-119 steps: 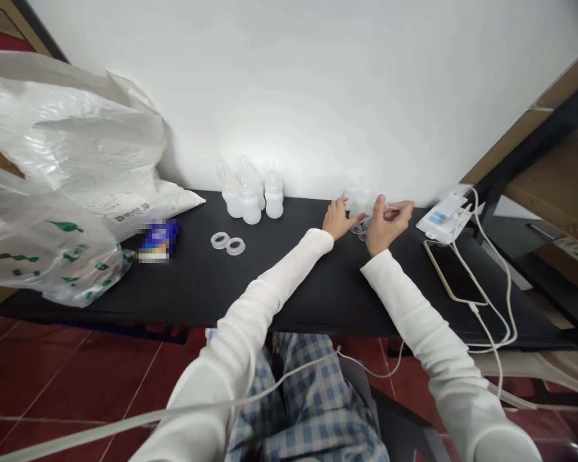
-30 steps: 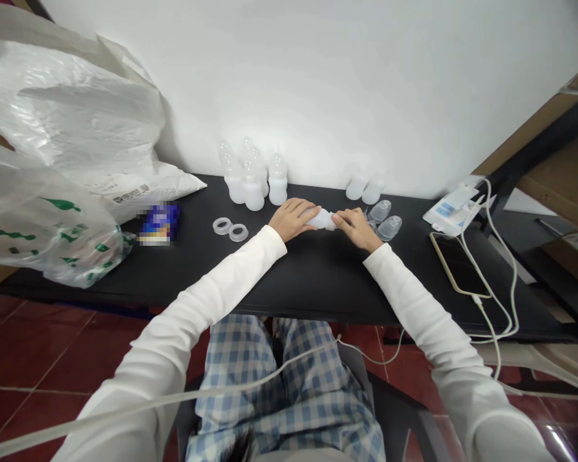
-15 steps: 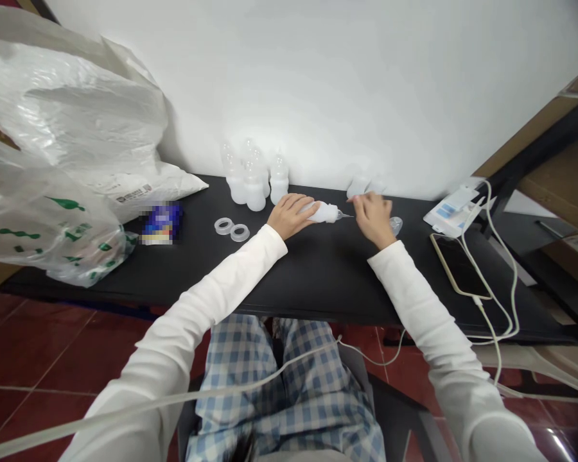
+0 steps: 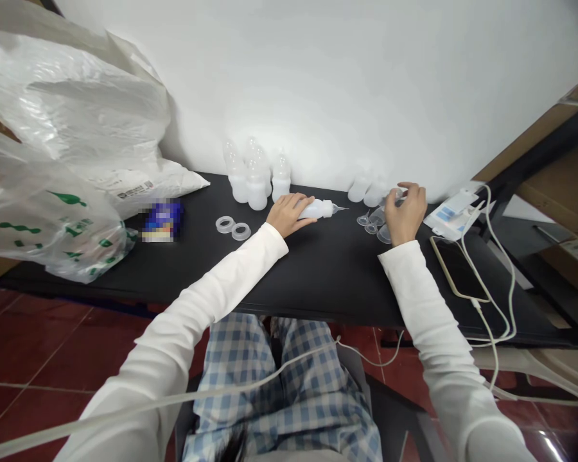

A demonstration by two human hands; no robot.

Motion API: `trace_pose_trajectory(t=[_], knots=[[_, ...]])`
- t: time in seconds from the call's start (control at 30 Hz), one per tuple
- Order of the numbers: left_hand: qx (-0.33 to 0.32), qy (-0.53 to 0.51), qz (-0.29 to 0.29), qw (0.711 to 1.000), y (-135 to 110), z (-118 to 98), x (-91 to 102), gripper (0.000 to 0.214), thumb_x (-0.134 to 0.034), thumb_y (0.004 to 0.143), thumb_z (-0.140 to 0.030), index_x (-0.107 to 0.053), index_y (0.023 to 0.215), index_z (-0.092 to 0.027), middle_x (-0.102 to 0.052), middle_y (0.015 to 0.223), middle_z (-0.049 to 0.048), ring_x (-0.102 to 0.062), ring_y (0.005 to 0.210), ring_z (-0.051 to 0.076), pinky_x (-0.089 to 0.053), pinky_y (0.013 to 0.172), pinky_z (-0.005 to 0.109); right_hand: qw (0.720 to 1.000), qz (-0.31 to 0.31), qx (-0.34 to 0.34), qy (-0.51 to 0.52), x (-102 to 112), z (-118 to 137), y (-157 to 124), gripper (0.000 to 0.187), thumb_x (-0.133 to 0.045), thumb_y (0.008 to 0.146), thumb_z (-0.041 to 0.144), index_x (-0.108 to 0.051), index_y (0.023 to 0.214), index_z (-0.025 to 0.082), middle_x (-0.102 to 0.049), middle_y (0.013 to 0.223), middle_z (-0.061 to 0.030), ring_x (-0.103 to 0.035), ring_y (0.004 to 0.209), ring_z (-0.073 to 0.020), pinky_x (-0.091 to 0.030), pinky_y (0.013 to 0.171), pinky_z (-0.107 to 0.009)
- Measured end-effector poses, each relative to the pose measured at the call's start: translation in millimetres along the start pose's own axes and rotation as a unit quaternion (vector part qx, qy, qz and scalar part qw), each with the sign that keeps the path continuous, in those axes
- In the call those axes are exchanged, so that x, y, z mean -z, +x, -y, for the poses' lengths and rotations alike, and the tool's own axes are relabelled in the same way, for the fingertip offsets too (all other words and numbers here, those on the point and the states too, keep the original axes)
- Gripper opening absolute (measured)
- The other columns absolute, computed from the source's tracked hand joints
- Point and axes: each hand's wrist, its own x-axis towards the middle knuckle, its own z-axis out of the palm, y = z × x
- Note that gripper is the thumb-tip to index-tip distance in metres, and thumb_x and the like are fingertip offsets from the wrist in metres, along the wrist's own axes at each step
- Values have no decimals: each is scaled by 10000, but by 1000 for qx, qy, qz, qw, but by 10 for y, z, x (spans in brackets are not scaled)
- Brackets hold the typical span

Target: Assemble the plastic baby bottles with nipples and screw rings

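My left hand (image 4: 285, 213) is wrapped round a small white squeeze bottle (image 4: 319, 208) that lies on its side on the black table (image 4: 318, 269), its thin nozzle pointing right. My right hand (image 4: 405, 212) is curled over a little pile of clear plastic caps (image 4: 373, 223) at the back right, fingers pinched on one of them. Two more white bottles (image 4: 366, 190) stand against the wall just left of that hand. A cluster of capped white bottles (image 4: 256, 176) stands behind my left hand.
Two white rings (image 4: 232, 227) lie left of my left hand, and a blue packet (image 4: 160, 219) lies further left. Big plastic bags (image 4: 62, 160) fill the left end. At the right lie a phone (image 4: 457, 266) on a white cable (image 4: 498, 256) and a white charger box (image 4: 451, 208).
My right hand left the bottle's nozzle and moved right and back to the clear caps. My left hand stayed on the lying bottle, which now shows its bare nozzle.
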Motion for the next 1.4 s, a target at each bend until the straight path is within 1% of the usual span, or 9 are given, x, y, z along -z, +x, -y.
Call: trace_pose_trajectory(t=[0.23,0.47,0.57,0.7,0.77,0.9,1.07,1.23,1.4], knots=[[8,-5,-30,999,-4,3,-35,654,-582,910,-666,-650,1297,-142,-703,1134,176,-689,1058,314,-537,944,443,974,38,70,212,-91,382,-237,347,-438,1038,466,-671,1083,213,-641,997,-68,-617,844,-187,-531,821,-377],[44,-134,14,990,-8,-84,43,627,-727,825,-628,-681,1249,-168,-726,1157,139,-690,1079,287,-536,991,426,951,111,101,272,-244,532,-492,383,-420,1035,516,-647,1107,216,-676,1013,-69,-634,855,-181,-550,790,-356],[106,-271,73,954,13,-158,85,546,-775,781,-575,-717,1157,-183,-746,1148,89,-694,1061,252,-530,973,374,951,111,125,260,-268,506,-524,387,-429,1021,549,-622,982,216,-646,879,-47,-596,767,-177,-533,738,-350],[220,-438,162,857,81,-271,98,506,-738,756,-629,-740,958,-166,-758,949,41,-696,911,215,-524,860,321,962,88,123,229,-280,491,-543,425,-332,1037,556,-513,808,246,-555,745,-25,-528,695,-178,-485,693,-345],[243,-465,175,833,106,-330,109,510,-718,759,-648,-732,913,-162,-744,897,33,-683,874,203,-513,826,307,968,86,105,210,-268,516,-547,428,-264,1049,527,-487,805,255,-536,730,-23,-517,685,-183,-463,688,-345],[209,-378,128,893,98,-419,137,478,-763,758,-609,-708,965,-182,-731,948,18,-664,893,197,-505,839,305,981,128,56,134,-204,620,-536,412,-204,1047,427,-520,859,242,-519,669,-6,-499,613,-190,-398,645,-333],[72,-119,67,988,45,-346,79,561,-773,805,-579,-686,1149,-145,-721,1092,123,-658,1001,272,-498,918,391,975,219,-22,25,-124,812,-534,381,-244,1051,330,-592,953,209,-577,668,-27,-535,618,-209,-343,650,-311],[-8,13,77,997,21,-233,68,509,-721,877,-503,-664,1264,-178,-715,1199,154,-617,1167,334,-458,1005,452,941,327,-63,-53,-71,951,-574,367,-262,1067,335,-600,1017,204,-677,777,-84,-606,687,-245,-314,640,-309],[127,22,8,992,-1,-225,112,504,-709,884,-507,-628,1248,-169,-699,1211,165,-577,1208,360,-450,1031,483,961,261,-15,-89,-32,893,-510,413,-264,1081,425,-567,1190,167,-708,877,-120,-645,790,-275,-363,692,-328]])
